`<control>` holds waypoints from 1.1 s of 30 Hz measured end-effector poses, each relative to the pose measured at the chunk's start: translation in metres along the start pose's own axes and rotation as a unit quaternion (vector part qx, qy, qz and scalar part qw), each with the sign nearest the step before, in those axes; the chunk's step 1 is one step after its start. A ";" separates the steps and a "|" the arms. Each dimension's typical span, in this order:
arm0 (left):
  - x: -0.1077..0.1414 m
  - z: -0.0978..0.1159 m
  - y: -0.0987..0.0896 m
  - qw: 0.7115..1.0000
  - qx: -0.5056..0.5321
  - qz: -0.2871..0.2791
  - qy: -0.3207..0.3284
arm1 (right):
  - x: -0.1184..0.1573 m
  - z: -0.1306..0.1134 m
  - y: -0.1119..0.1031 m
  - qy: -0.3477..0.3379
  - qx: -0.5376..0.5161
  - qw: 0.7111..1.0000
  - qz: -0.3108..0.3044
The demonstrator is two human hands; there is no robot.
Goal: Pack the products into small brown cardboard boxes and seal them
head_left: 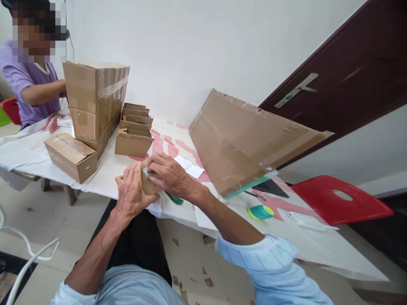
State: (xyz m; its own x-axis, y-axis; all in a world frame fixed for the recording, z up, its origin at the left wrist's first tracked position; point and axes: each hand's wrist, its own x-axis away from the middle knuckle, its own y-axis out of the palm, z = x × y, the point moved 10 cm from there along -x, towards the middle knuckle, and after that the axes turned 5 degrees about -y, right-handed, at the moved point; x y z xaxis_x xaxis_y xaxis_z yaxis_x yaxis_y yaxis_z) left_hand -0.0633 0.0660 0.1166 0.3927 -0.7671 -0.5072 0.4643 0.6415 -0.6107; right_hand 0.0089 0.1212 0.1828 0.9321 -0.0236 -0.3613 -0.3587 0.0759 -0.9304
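My left hand [131, 190] grips a small brown cardboard box [146, 184] at the table's front edge, its thumb along the near side. Curled over the top of that box is my right hand [170, 171], with its fingertips on a small white label [146, 171] with dark marks. Part of the label and most of the box are hidden by my fingers. Just beyond stands a row of open cardboard boxes [133, 145]. A green object [174, 198] lies partly under my right wrist, and a folded white paper [189, 166] rests behind it.
Taped cartons [82, 91] are stacked at the left beside a closed box [71, 159]. A co-worker [41, 93] sits beyond them. At the right are a large cardboard sheet [235, 140], a teal and yellow roll [260, 212] and a red chair [318, 199].
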 end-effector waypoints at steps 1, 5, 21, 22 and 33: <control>0.000 0.000 0.000 1.000 -0.001 -0.001 0.000 | 0.000 0.000 0.000 0.000 0.002 1.000 0.001; 0.000 0.000 0.000 1.000 -0.003 -0.003 0.002 | -0.002 0.000 0.002 -0.001 0.032 0.999 0.009; -0.011 -0.106 -0.019 0.973 0.178 -0.138 -0.059 | 0.087 0.098 0.003 0.266 -0.150 0.921 0.240; -0.011 -0.118 -0.020 0.968 0.195 -0.138 -0.071 | 0.097 0.105 0.020 0.290 -0.162 0.915 0.230; -0.011 -0.141 -0.019 0.941 0.298 -0.118 -0.107 | 0.152 0.108 0.132 0.413 -0.328 0.820 0.220</control>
State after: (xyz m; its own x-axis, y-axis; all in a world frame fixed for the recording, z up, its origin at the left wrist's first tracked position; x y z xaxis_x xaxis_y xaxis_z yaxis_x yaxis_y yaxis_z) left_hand -0.1884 0.0620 0.0482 0.3439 -0.9108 -0.2282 0.8962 0.3909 -0.2096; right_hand 0.1089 0.2349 0.0122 0.4506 -0.8265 -0.3373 -0.8536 -0.2883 -0.4339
